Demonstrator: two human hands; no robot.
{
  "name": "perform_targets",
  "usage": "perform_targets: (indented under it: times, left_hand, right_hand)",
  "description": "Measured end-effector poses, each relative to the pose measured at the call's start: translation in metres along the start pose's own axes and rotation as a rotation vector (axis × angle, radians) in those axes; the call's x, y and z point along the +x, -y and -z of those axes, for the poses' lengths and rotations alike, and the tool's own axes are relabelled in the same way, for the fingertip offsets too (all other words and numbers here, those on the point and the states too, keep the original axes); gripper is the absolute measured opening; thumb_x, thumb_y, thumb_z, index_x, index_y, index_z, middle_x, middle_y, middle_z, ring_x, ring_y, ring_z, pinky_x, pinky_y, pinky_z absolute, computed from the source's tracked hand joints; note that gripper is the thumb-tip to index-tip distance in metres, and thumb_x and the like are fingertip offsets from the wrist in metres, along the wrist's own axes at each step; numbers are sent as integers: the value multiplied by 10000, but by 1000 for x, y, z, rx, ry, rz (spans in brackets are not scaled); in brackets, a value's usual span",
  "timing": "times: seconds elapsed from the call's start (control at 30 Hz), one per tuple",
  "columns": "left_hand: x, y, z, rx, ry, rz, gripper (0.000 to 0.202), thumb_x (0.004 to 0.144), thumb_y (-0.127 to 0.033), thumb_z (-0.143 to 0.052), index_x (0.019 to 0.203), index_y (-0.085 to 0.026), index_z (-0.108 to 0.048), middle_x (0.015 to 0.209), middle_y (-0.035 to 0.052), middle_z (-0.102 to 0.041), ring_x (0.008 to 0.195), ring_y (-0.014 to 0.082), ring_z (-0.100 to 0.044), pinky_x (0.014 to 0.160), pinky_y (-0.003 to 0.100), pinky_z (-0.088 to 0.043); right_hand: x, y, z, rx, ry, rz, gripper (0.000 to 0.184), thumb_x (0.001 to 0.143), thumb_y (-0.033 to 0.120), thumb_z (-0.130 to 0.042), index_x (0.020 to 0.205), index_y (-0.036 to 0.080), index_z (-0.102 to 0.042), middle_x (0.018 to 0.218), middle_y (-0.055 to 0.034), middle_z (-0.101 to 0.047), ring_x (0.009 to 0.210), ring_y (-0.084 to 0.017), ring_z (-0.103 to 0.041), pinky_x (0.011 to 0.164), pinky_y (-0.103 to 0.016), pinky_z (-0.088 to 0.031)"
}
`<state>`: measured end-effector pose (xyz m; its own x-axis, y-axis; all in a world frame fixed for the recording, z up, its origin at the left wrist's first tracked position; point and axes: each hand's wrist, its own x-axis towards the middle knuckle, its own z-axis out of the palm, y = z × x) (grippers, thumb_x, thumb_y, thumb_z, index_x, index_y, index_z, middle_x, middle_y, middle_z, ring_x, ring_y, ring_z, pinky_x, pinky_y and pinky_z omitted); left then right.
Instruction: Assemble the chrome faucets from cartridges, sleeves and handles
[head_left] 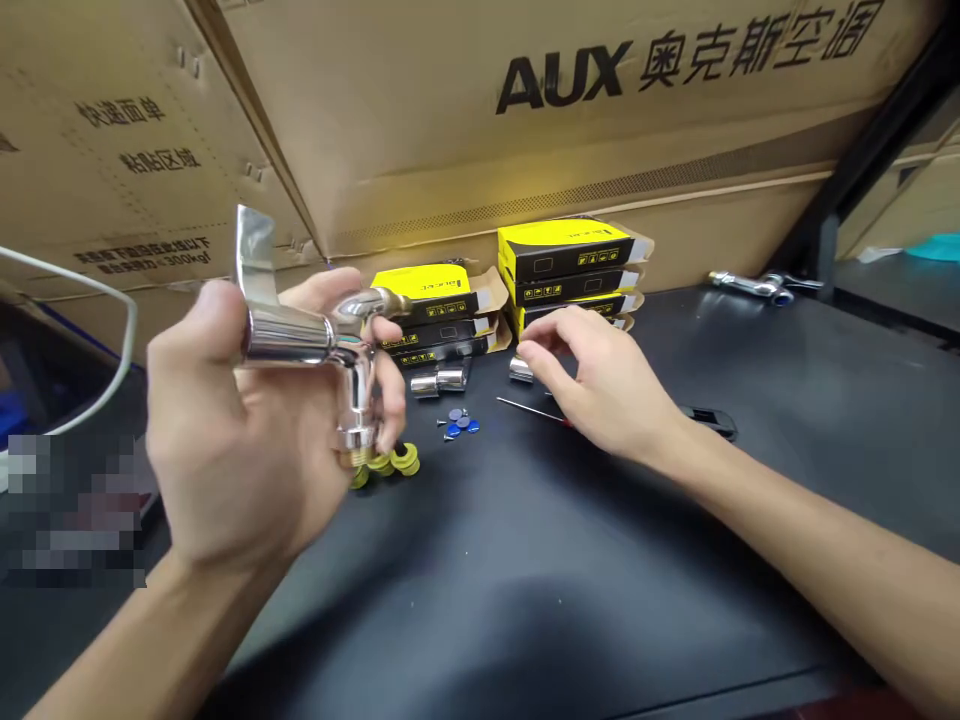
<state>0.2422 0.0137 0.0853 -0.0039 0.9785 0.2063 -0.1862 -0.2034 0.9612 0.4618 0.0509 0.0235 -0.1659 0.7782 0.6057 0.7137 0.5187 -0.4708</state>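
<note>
My left hand (247, 440) is raised over the dark table (525, 560) and wrapped round a shiny chrome tap (315, 335), whose flat lever handle sticks up at the left. My right hand (600, 385) reaches forward with its fingertips curled at a small chrome fitting (519, 369) on the table, beside the yellow-and-black boxes; whether it grips the fitting I cannot tell. A thin screwdriver (525, 408) lies under that hand. Yellow rings (394, 462) lie just below the tap. Small blue caps and screws (459, 423) sit between the two hands.
Two stacks of yellow-and-black boxes (570, 265) stand at the back of the table against large cardboard cartons (525, 110). Two chrome sleeves (439, 381) lie before the left stack. Another chrome tap (754, 286) lies at the far right. A white cable (112, 300) loops at the left.
</note>
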Motion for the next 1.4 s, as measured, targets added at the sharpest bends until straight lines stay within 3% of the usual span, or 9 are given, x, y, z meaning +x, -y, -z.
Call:
perform_targets:
  times: [0.07, 0.23, 0.43, 0.63, 0.83, 1.0, 1.17, 1.4]
  left_hand:
    - [8, -1, 6, -26, -46, -10, 438, 1010, -508, -339, 1044, -243, -685, 914, 43, -638, 640, 166, -559, 482, 304, -452]
    - [21, 12, 15, 2, -69, -26, 247, 977, -471, -545, 1082, -285, -668, 930, 1, -627, 712, 149, -570, 558, 293, -480]
    - [29, 19, 19, 20, -83, -53, 326, 954, -406, -425, 1103, -242, -664, 934, 67, -606, 674, 179, -562, 449, 280, -454]
    - [32, 32, 25, 219, -12, -135, 283, 871, -411, -630, 1126, -301, -681, 1046, 34, -641, 697, 157, -603, 458, 237, -481]
    - [31, 36, 29, 294, 67, -131, 240, 881, -413, -617, 1059, -266, -685, 1099, 45, -682, 734, 168, -633, 470, 243, -482]
    - [29, 34, 27, 232, 155, -127, 337, 895, -473, -509, 1043, -223, -679, 1102, 79, -683, 740, 190, -612, 475, 273, -474]
    - [29, 35, 29, 259, 152, -140, 270, 880, -405, -526, 1019, -234, -682, 1156, 65, -670, 745, 187, -625, 465, 271, -449]
    - [29, 43, 38, 373, 184, -154, 202, 880, -309, -555, 1012, -229, -687, 1101, 73, -736, 887, 258, -705, 564, 328, -556]
  right_hand:
    - [0, -3, -3, -116, 95, 61, 205, 1010, 323, -533, 939, 186, -668, 972, -84, -703, 949, -253, -575, 897, -391, -445]
    - [-5, 5, -10, -221, 297, 185, 257, 1006, 329, -542, 1037, 149, -723, 980, -104, -705, 974, -272, -552, 928, -413, -454]
    - [-8, 15, -12, -308, 426, 178, 294, 1014, 341, -528, 1080, 149, -741, 1009, -102, -692, 1001, -276, -547, 932, -425, -453]
    - [-11, 19, -24, -273, 457, 248, 306, 1020, 332, -527, 1202, 180, -721, 998, -93, -667, 998, -261, -549, 934, -401, -448]
    - [-9, 24, -39, -330, 452, 243, 270, 1015, 339, -549, 1135, 178, -730, 1006, -87, -658, 953, -251, -565, 857, -382, -445]
    - [-9, 24, -42, -343, 430, 205, 205, 1002, 311, -578, 1034, 166, -719, 1008, -77, -678, 941, -242, -576, 858, -378, -430]
    - [-10, 25, -42, -348, 404, 218, 180, 997, 265, -565, 995, 162, -712, 984, -77, -683, 925, -240, -572, 838, -377, -415]
    - [-11, 24, -44, -322, 338, 233, 240, 1023, 285, -517, 985, 180, -730, 907, -68, -674, 877, -229, -574, 816, -372, -424]
